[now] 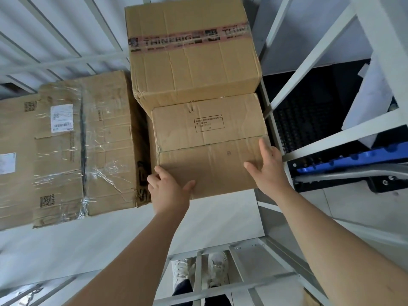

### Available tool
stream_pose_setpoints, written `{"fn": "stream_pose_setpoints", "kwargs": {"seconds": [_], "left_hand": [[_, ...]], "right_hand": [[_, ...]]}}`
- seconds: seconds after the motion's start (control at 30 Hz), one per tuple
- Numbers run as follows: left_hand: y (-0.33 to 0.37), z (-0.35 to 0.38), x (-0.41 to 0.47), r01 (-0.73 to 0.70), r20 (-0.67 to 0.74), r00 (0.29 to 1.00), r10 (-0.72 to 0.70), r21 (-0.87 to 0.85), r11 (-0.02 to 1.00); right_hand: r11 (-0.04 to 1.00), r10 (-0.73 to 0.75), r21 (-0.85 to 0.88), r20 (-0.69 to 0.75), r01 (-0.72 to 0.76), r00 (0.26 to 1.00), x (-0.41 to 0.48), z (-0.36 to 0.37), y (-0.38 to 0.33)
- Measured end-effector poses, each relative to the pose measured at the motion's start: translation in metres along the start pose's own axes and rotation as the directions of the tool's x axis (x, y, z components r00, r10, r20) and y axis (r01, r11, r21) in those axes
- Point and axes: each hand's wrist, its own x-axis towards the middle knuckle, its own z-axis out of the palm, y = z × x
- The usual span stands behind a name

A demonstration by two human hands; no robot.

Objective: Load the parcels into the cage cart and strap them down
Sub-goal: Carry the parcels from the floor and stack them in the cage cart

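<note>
Head view: left hand [170,191] grips, right hand [268,168] presses creased cardboard parcel [209,146]

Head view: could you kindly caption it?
Left hand and right hand hold a small carton by a taped box in the cage cart.

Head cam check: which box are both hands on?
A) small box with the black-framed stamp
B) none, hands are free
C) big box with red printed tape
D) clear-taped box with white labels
A: the left hand grips the near left corner of the small box and the right hand lies flat along its right edge.
</note>
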Motion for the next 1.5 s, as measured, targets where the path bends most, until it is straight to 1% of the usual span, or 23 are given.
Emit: {"fn": "stream_pose_setpoints", "kwargs": {"seconds": [0.07,0.17,0.23,0.37,0.53,0.63,0.7,0.83,0.93,1.07,1.13,1.3,1.4,1.5], "left_hand": [[0.002,-0.003,-0.004,0.002,0.005,1.000,-0.002,-0.003,1.000],[0.008,-0.013,-0.010,-0.040,-0.040,0.998,0.042,0.057,0.998],[0.013,-0.025,-0.015,-0.104,-0.080,0.990,0.115,0.126,0.986],[0.029,-0.060,-0.034,-0.233,-0.104,0.960,0.260,0.216,0.948],[0.055,-0.109,-0.078,-0.385,-0.139,0.882,0.451,0.340,0.858],[0.071,-0.138,-0.108,-0.461,-0.142,0.828,0.542,0.378,0.803],[0.080,-0.155,-0.128,-0.516,-0.138,0.786,0.603,0.392,0.762],[0.094,-0.185,-0.172,-0.622,-0.120,0.680,0.723,0.426,0.657],[0.096,-0.202,-0.207,-0.705,-0.058,0.600,0.798,0.432,0.562],[0.090,-0.217,-0.254,-0.801,0.055,0.473,0.880,0.443,0.403],[0.086,-0.222,-0.278,-0.847,0.107,0.399,0.911,0.424,0.321],[0.074,-0.220,-0.344,-0.928,0.238,0.178,0.955,0.363,0.082],[0.064,-0.205,-0.389,-0.949,0.311,0.052,0.949,0.312,-0.051],[0.052,-0.180,-0.433,-0.941,0.408,-0.076,0.910,0.273,-0.201]], "right_hand": [[0.998,0.033,-0.056,-0.003,-0.033,0.999,-0.001,-0.003,-0.007],[0.978,0.060,-0.194,-0.086,-0.076,0.994,-0.008,-0.010,-0.020],[0.971,0.013,-0.236,-0.111,-0.039,0.994,-0.017,-0.018,-0.031],[0.952,-0.171,-0.277,-0.123,0.132,0.978,-0.041,-0.046,-0.060],[0.901,-0.312,-0.355,-0.124,0.251,0.942,-0.082,-0.095,-0.102],[0.889,-0.353,-0.361,-0.146,0.282,0.924,-0.111,-0.128,-0.124],[0.878,-0.366,-0.389,-0.173,0.278,0.914,-0.132,-0.150,-0.136],[0.871,-0.346,-0.444,-0.243,0.213,0.906,-0.178,-0.195,-0.158],[0.889,-0.303,-0.434,-0.321,0.145,0.897,-0.222,-0.223,-0.170],[0.905,-0.195,-0.425,-0.433,-0.009,0.880,-0.294,-0.246,-0.174],[0.918,-0.120,-0.387,-0.489,-0.091,0.864,-0.334,-0.249,-0.172],[0.927,0.110,-0.217,-0.625,-0.307,0.773,-0.439,-0.241,-0.151],[0.881,0.269,-0.130,-0.652,-0.454,0.709,-0.499,-0.229,-0.128],[0.833,0.408,-0.004,-0.672,-0.554,0.618,-0.556,-0.214,-0.103]]}}
